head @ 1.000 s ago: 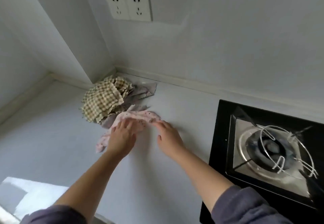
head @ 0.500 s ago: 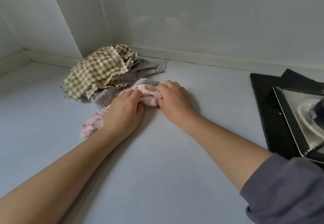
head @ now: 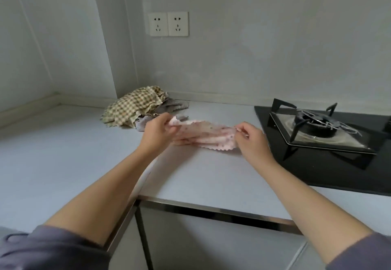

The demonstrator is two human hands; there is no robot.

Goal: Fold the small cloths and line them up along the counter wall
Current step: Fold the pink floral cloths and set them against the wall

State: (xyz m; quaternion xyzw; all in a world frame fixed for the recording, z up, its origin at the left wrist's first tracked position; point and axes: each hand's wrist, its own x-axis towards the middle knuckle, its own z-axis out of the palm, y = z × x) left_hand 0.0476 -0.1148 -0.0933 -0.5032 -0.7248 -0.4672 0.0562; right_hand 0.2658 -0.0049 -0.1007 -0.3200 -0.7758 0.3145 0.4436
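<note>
The pink spotted cloth (head: 206, 136) is stretched just left of the gas hob (head: 317, 131), its long axis running hand to hand. The left hand (head: 157, 133) and right hand (head: 251, 140) each pinch one end.

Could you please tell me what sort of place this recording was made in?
Most likely a home kitchen: a gas hob is set into a pale counter with cabinet doors below, and a pair of wall sockets sits on the wall above it.
</note>
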